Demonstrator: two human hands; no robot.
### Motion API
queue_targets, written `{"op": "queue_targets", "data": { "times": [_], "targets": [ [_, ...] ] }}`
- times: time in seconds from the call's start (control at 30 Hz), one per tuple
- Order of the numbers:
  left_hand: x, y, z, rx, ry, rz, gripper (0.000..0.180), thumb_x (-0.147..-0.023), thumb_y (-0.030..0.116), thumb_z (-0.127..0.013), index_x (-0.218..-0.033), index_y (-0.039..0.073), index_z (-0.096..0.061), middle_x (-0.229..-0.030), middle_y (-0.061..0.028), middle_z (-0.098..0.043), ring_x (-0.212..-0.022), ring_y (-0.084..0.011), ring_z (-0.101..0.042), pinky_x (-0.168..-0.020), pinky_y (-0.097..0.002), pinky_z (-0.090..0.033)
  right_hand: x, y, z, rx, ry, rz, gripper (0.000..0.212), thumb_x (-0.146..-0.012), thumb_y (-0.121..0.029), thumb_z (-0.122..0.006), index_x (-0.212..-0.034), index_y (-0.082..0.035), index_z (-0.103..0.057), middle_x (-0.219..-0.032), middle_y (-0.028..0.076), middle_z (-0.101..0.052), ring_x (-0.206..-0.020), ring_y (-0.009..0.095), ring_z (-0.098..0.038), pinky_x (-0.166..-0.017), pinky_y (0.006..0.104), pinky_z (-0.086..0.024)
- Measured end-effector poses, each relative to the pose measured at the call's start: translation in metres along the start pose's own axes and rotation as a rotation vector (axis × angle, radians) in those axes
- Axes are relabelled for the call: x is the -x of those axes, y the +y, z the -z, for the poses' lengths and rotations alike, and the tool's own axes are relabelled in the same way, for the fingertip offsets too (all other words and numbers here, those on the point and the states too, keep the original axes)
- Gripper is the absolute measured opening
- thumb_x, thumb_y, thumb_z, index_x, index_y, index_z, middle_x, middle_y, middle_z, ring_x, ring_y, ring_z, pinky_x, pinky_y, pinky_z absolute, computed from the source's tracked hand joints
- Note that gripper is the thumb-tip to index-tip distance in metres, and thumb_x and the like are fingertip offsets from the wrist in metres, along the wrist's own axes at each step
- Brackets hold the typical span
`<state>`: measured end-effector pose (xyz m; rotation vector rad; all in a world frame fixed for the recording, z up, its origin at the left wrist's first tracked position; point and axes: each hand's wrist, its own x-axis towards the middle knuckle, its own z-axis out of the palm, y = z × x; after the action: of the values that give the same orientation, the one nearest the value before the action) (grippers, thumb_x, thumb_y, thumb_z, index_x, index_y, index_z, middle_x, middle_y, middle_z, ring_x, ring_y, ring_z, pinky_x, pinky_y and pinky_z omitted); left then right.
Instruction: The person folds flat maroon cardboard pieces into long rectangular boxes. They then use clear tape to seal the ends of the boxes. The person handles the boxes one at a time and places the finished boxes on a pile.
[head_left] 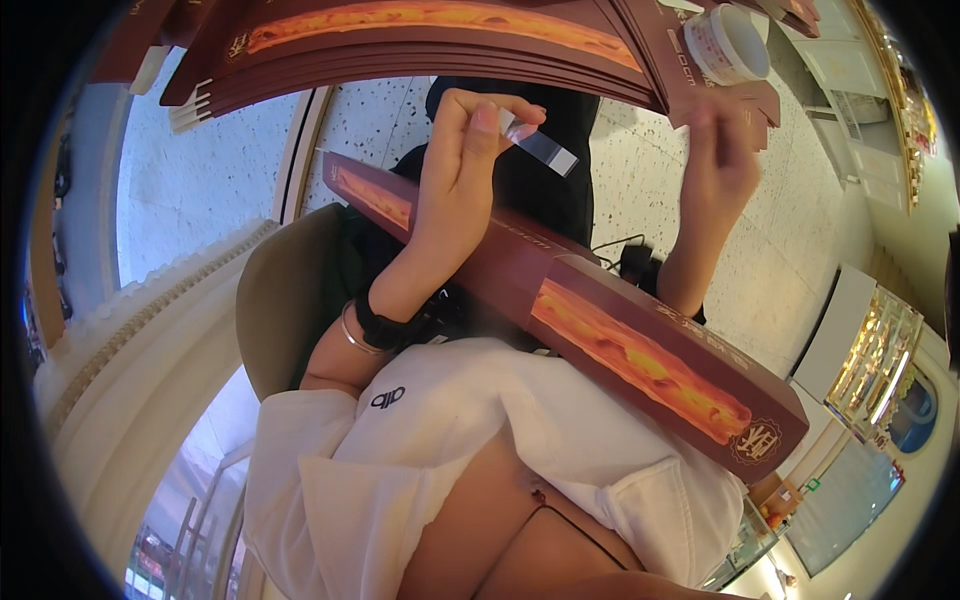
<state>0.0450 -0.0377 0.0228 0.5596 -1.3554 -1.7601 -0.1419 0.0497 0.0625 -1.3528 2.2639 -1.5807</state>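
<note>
My left hand (465,150) is closed in a pinch on a short, shiny strip of clear tape (545,153) that hangs off to the right of the fingertips. Under that wrist, a long brown box (640,350) with an orange food picture lies slantwise across my lap, its near end at the lower right. My right hand (722,150) is raised to the right, blurred, its fingers drawn together; whatever may be between them does not show. Just above it, a white roll with a pink pattern (728,45), apparently tape, rests on brown cardboard.
A stack of flat brown printed cartons (430,50) spans the far side, its near edge above my hands. A chair (285,300) is at my left, beside a pale curtain (130,370). Speckled floor tiles (640,180) show beyond my lap. Lit display shelves (875,340) stand far right.
</note>
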Motion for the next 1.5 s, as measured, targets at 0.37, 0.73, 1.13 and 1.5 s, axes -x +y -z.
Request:
{"op": "queue_targets", "data": {
  "times": [0.37, 0.73, 1.13, 1.5],
  "targets": [
    [0.001, 0.001, -0.006, -0.047, 0.013, -0.066, 0.023, -0.104, 0.019, -0.028, -0.103, -0.001, -0.041, -0.111, -0.0198, -0.055, -0.108, -0.0266, -0.057, -0.097, -0.0447, -0.048, 0.03, -0.045, -0.006, -0.445, -0.528, -0.29, 0.009, -0.085, -0.006, -0.064, -0.09, 0.001, -0.066, -0.085, 0.005, -0.061, -0.075, 0.012, -0.058, -0.07, 0.024, -0.045],
    [0.0, 0.001, -0.007, -0.073, 0.019, -0.084, 0.023, -0.104, 0.018, -0.028, -0.104, -0.001, -0.041, -0.112, -0.0205, -0.056, -0.107, -0.0264, -0.058, -0.096, -0.0437, -0.048, 0.027, -0.047, -0.009, -0.446, -0.47, -0.295, 0.01, -0.084, -0.005, -0.066, -0.091, 0.001, -0.068, -0.086, 0.005, -0.061, -0.073, 0.01, -0.057, -0.064, 0.0204, -0.044],
    [0.0, 0.002, -0.008, -0.078, 0.002, -0.083, 0.023, -0.104, 0.017, -0.03, -0.104, -0.002, -0.042, -0.11, -0.0197, -0.056, -0.104, -0.0255, -0.059, -0.096, -0.0415, -0.048, 0.028, -0.043, -0.011, -0.414, -0.487, -0.298, 0.01, -0.085, -0.005, -0.064, -0.089, 0.004, -0.065, -0.087, 0.007, -0.057, -0.065, 0.007, -0.049, -0.051, 0.0195, -0.036],
    [0.001, 0.005, -0.007, -0.109, -0.032, -0.062, 0.02, -0.103, 0.014, -0.03, -0.103, -0.001, -0.042, -0.107, -0.0174, -0.057, -0.103, -0.0237, -0.059, -0.096, -0.0404, -0.048, 0.03, -0.042, -0.012, -0.507, -0.485, -0.324, 0.014, -0.085, -0.009, -0.065, -0.086, 0.004, -0.061, -0.088, 0.008, -0.055, -0.061, 0.008, -0.047, -0.051, 0.0195, -0.036]
  ]
}}
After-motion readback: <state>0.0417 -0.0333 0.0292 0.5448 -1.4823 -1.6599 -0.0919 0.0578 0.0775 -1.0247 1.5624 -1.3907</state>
